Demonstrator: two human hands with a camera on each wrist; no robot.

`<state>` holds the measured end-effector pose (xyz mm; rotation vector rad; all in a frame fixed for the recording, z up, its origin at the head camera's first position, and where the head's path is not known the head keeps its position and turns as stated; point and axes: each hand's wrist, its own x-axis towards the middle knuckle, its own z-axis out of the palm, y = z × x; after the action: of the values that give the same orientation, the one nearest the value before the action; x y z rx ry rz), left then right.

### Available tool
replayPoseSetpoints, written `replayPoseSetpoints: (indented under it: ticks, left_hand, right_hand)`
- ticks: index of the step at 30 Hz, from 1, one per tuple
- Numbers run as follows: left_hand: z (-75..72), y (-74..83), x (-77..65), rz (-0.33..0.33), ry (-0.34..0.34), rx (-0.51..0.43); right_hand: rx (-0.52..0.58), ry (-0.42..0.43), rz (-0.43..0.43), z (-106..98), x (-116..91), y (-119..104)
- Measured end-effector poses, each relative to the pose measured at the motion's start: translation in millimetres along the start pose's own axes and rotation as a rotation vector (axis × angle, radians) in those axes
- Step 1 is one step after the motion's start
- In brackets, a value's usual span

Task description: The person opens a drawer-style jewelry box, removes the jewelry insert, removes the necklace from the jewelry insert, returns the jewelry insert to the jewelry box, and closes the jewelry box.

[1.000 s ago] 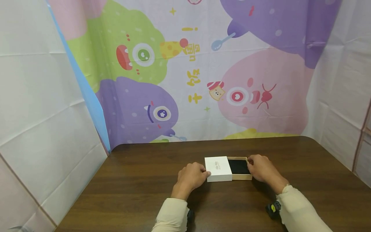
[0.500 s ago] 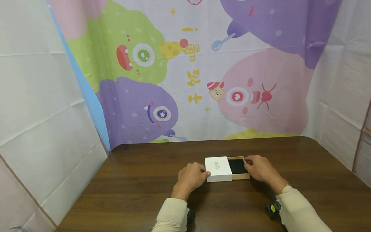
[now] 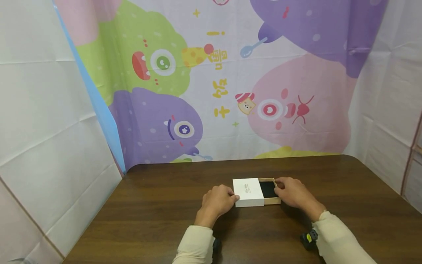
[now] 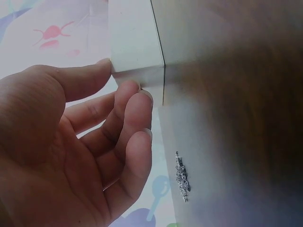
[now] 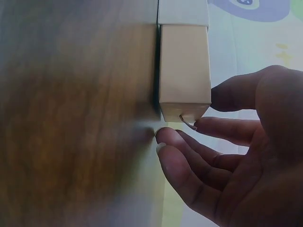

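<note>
A shallow white slide box lies on the table, its white cover printed with small dark lettering. The tan drawer sticks out to the right and shows a black lining. At the cover's left end my left hand grips the edge, thumb on the top corner and curled fingers at the end wall. My right hand pinches the drawer's outer end, thumb at its rim. In the right wrist view a short ribbon loop hangs from that end, touching a finger.
On the brown wooden table, a small silvery chain-like thing lies close to my left hand in the left wrist view. A cartoon-printed cloth hangs behind the table, and pale sheets stand at the sides.
The drawer has slid left into the cover, so less black lining shows. My right hand has moved left with it; my left hand and the cover have stayed put.
</note>
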<state>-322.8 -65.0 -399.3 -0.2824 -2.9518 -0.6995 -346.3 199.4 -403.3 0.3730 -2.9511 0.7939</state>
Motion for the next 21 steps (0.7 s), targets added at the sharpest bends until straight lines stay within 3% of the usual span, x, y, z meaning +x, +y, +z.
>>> replayPoseSetpoints:
  ticks: [7,21]
  left_hand:
    - [0.2,0.3,-0.2,-0.006,-0.001,0.001]
    - [0.0,0.3,0.3,-0.004,-0.005,-0.009]
  right_hand:
    - [0.007,-0.034,0.004,1.6,0.2,-3.7]
    - [0.005,-0.021,-0.036,2.6,0.0,-6.0]
